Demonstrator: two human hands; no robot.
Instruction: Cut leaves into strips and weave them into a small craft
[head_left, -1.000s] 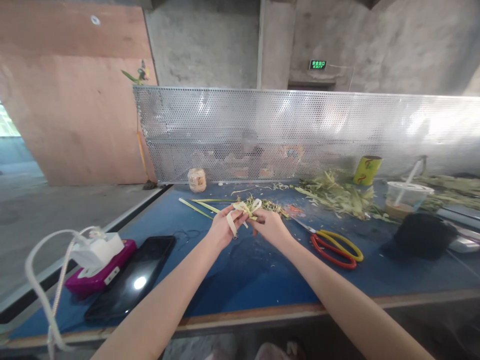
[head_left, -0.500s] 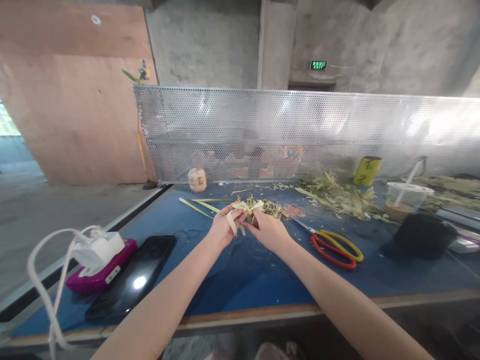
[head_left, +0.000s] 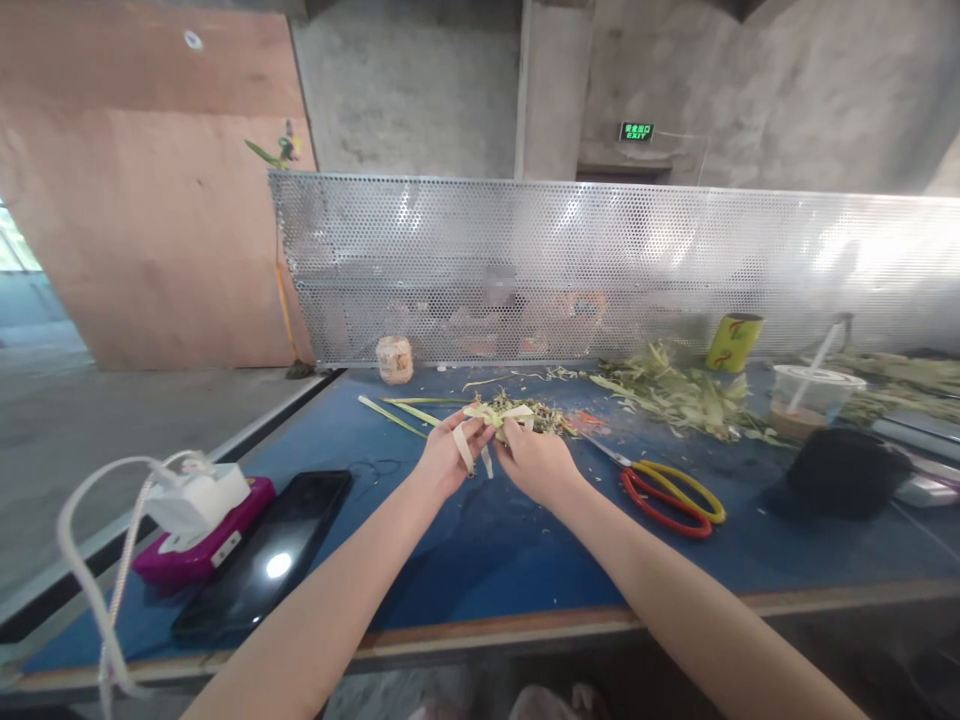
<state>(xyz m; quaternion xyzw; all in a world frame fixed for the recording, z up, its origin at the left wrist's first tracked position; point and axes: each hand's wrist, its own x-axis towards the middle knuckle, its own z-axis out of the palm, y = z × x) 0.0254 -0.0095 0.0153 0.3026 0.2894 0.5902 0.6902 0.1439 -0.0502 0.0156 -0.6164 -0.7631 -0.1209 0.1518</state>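
Pale leaf strips (head_left: 491,414) are pinched between my two hands above the middle of the blue table. My left hand (head_left: 450,452) is closed on them, and one cream strip loops down over its fingers. Close beside it, my right hand (head_left: 538,458) grips the strips with thumb and fingers pressed together. A short strip end hangs between the hands. Behind them lies a heap of small plant scraps (head_left: 551,415), with long green stalks (head_left: 397,415) to the left. Scissors with red and yellow handles (head_left: 667,492) rest to the right.
A black phone (head_left: 274,550) and a magenta power strip with a white charger (head_left: 180,550) lie at left. A twine roll (head_left: 395,359) stands behind. Leaves (head_left: 675,395), a yellow-green tube (head_left: 735,342), a plastic cup (head_left: 814,395) and a dark object (head_left: 847,472) are at right.
My right hand has turned slightly and shifted a little left and down. The strip end that pointed up beside it now lies flatter to the right. My left hand has hardly moved.
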